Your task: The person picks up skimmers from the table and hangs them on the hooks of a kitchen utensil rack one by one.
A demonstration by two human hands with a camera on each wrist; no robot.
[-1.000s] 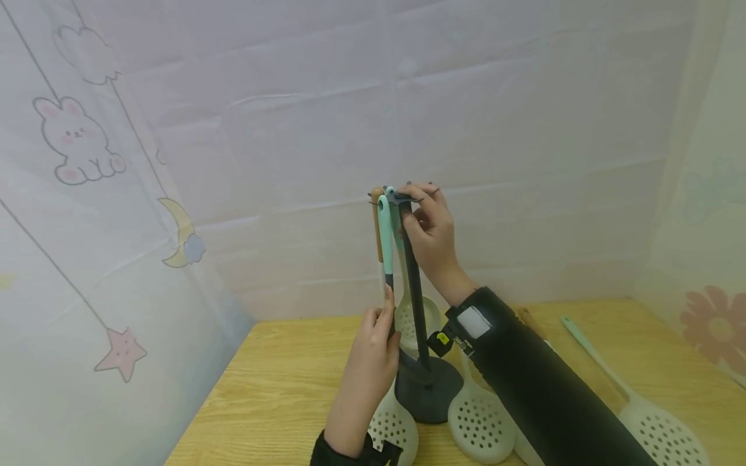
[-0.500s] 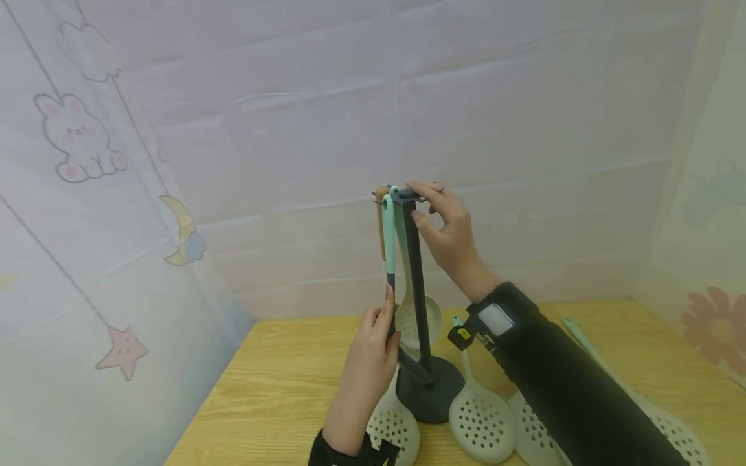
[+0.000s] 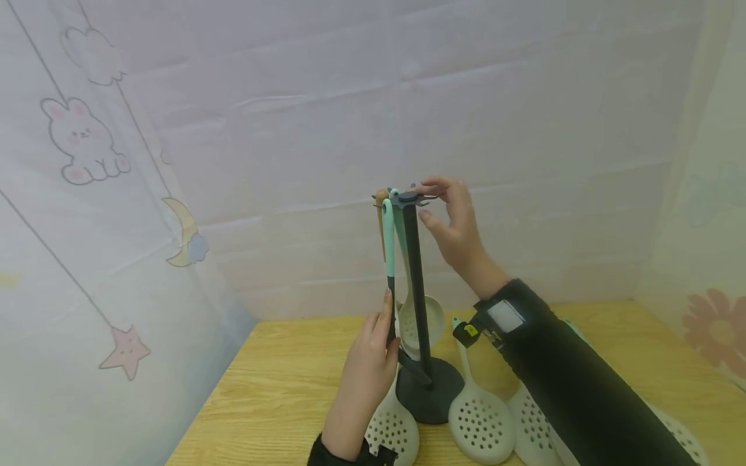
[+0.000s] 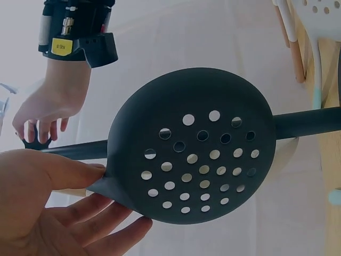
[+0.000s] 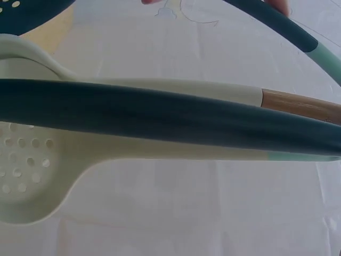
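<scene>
A dark utensil stand is seen at the centre of the head view, its round base resting on the wooden table. The dark slotted skimmer fills the middle of the left wrist view; in the head view its mint-tipped handle runs up beside the stand's post to the hooks at the top. The left hand is placed below centre of the head view, and the skimmer's neck is pinched between thumb and fingers, just left of the post. The right hand is held right of centre, at the top of the stand; its fingertips are extended over the hook ring, and contact with the ring cannot be confirmed. The fingers are loosely spread and nothing is enclosed. A pale ladle is hung behind the post. Three cream slotted skimmers are laid on the table around the base, in the lower centre of the frame.
</scene>
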